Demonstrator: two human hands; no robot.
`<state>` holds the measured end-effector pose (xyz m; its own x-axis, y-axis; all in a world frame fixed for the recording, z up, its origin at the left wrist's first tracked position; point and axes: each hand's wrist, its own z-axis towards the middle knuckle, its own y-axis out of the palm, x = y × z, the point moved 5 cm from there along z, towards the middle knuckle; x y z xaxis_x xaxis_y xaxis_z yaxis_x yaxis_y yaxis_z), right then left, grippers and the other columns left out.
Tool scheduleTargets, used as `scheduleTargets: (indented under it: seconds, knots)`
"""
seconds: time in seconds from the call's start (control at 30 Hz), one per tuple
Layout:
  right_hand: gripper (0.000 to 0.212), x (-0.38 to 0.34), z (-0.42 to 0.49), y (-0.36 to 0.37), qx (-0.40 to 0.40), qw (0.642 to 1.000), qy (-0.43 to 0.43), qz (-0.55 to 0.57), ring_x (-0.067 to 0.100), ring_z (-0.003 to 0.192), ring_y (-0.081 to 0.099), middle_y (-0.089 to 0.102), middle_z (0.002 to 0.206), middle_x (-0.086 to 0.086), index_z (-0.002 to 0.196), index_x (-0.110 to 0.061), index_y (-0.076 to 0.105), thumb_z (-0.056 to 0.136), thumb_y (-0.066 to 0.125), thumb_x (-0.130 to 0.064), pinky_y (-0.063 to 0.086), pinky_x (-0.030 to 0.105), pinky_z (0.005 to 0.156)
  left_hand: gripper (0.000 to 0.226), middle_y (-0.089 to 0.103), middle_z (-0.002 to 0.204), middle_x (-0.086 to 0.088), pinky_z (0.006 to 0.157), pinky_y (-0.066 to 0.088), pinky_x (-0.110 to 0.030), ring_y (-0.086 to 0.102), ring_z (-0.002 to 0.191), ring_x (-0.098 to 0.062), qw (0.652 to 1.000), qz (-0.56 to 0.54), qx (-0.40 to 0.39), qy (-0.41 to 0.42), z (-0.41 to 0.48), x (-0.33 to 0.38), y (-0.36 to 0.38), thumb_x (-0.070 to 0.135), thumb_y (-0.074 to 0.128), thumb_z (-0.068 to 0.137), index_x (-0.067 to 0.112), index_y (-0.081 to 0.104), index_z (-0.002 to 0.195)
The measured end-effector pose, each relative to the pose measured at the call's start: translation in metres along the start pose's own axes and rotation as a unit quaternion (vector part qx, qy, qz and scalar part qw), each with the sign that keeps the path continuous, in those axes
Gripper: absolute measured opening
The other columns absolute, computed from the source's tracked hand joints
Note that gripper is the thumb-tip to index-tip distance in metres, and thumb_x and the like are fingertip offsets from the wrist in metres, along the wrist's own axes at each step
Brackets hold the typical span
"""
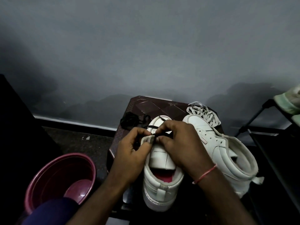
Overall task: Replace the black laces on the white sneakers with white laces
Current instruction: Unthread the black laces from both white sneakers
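Two white high-top sneakers stand on a small dark brown stool [151, 104]. The left sneaker [159, 190] points away from me with its tongue up and a pink insole showing. My left hand [131, 158] pinches the grey edge of its eyelet flap. My right hand [180, 143] pinches a black lace [164, 133] that crosses the eyelets. The right sneaker [227, 151] lies beside it with no lace in view. A heap of white laces [204, 114] sits behind its toe. A loose black lace [129, 120] is bundled at the stool's far left.
A maroon plastic tub [60, 177] stands on the floor at the left, close to my left forearm. A black metal rack [266, 120] with a pale green cloth [289, 101] on it is at the right. A grey wall rises just behind the stool.
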<state>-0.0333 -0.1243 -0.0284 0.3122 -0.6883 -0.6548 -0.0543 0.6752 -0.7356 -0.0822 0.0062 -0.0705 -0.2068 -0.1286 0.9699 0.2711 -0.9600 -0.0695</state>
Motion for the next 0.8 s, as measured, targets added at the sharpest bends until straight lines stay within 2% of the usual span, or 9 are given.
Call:
scheduleTargets:
  seconds: [0.07, 0.2, 0.3, 0.37, 0.47, 0.53, 0.67, 0.73, 0.8]
  knots:
    - [0.009, 0.008, 0.003, -0.002, 0.021, 0.998, 0.025, 0.047, 0.003, 0.07, 0.06, 0.069, 0.075, -0.01, 0.075, -0.023, 0.068, 0.079, 0.074, -0.017, 0.046, 0.024, 0.068, 0.013, 0.066, 0.071, 0.006, 0.058, 0.046, -0.016, 0.058, 0.065, -0.002, 1.0, -0.01, 0.009, -0.011, 0.001, -0.002, 0.0, 0.021, 0.057, 0.074, 0.016, 0.065, 0.082]
    - [0.016, 0.021, 0.007, -0.004, 0.065, 0.985, 0.085, 0.134, 0.02, 0.067, 0.066, 0.069, 0.067, 0.001, 0.072, -0.017, 0.065, 0.085, 0.07, -0.024, 0.056, 0.043, 0.071, 0.012, 0.064, 0.064, 0.008, 0.056, 0.043, -0.014, 0.055, 0.061, -0.001, 1.0, -0.018, 0.005, -0.021, 0.0, -0.001, 0.006, 0.02, 0.057, 0.073, 0.014, 0.066, 0.075]
    - [0.02, 0.021, 0.006, -0.004, 0.087, 0.978, 0.103, 0.159, 0.02, 0.056, 0.062, 0.066, 0.06, 0.005, 0.07, -0.017, 0.062, 0.08, 0.075, -0.028, 0.053, 0.039, 0.061, 0.014, 0.066, 0.067, 0.006, 0.059, 0.045, -0.015, 0.058, 0.065, -0.002, 0.999, -0.033, 0.011, -0.027, -0.001, -0.003, 0.005, 0.019, 0.057, 0.072, 0.014, 0.069, 0.078]
    - [0.019, 0.016, 0.004, -0.005, 0.07, 0.981, 0.091, 0.153, 0.018, 0.056, 0.061, 0.065, 0.059, 0.003, 0.072, -0.018, 0.06, 0.077, 0.077, -0.025, 0.05, 0.036, 0.06, 0.014, 0.067, 0.068, 0.0, 0.059, 0.046, -0.016, 0.059, 0.065, -0.003, 0.999, -0.032, 0.017, -0.022, -0.003, -0.004, 0.004, 0.017, 0.057, 0.072, 0.012, 0.069, 0.077]
    - [0.012, 0.004, -0.003, -0.003, 0.006, 0.996, 0.05, 0.075, 0.01, 0.061, 0.062, 0.066, 0.064, -0.004, 0.072, -0.02, 0.065, 0.078, 0.075, -0.021, 0.053, 0.033, 0.064, 0.015, 0.066, 0.066, -0.005, 0.058, 0.046, -0.019, 0.058, 0.063, -0.007, 0.999, -0.025, 0.026, -0.007, -0.004, -0.003, 0.003, 0.024, 0.062, 0.072, 0.01, 0.068, 0.073]
    - [0.004, -0.004, -0.01, -0.002, -0.016, 1.0, 0.021, -0.017, 0.008, 0.071, 0.063, 0.069, 0.073, -0.007, 0.077, -0.022, 0.067, 0.079, 0.071, -0.019, 0.053, 0.031, 0.072, 0.026, 0.065, 0.064, -0.007, 0.057, 0.046, -0.022, 0.058, 0.062, -0.009, 0.999, -0.035, 0.033, -0.005, -0.004, -0.004, 0.003, 0.034, 0.062, 0.068, 0.009, 0.067, 0.07]
    - [0.008, -0.023, -0.023, 0.0, 0.003, 0.99, -0.006, -0.142, 0.017, 0.097, 0.058, 0.065, 0.094, -0.005, 0.093, -0.025, 0.063, 0.084, 0.063, -0.026, 0.048, 0.036, 0.086, 0.025, 0.061, 0.057, 0.0, 0.054, 0.043, -0.021, 0.054, 0.056, -0.006, 0.999, -0.013, 0.046, 0.011, -0.003, -0.002, 0.002, 0.034, 0.058, 0.067, 0.011, 0.066, 0.064]
    - [0.011, -0.029, -0.025, -0.001, 0.013, 0.983, -0.019, -0.181, 0.018, 0.101, 0.055, 0.063, 0.099, -0.005, 0.099, -0.027, 0.059, 0.089, 0.059, -0.032, 0.046, 0.034, 0.086, 0.022, 0.058, 0.056, 0.003, 0.053, 0.04, -0.02, 0.051, 0.055, -0.004, 0.998, 0.02, 0.043, 0.035, -0.003, 0.001, 0.001, 0.033, 0.057, 0.069, 0.014, 0.064, 0.061]
    - [0.01, -0.028, -0.023, -0.002, 0.018, 0.981, -0.04, -0.191, 0.02, 0.098, 0.056, 0.065, 0.096, -0.003, 0.096, -0.025, 0.06, 0.089, 0.057, -0.032, 0.043, 0.033, 0.081, 0.022, 0.058, 0.057, 0.003, 0.052, 0.04, -0.02, 0.051, 0.055, -0.005, 0.996, 0.051, 0.041, 0.057, -0.004, 0.004, -0.001, 0.032, 0.057, 0.071, 0.014, 0.064, 0.061]
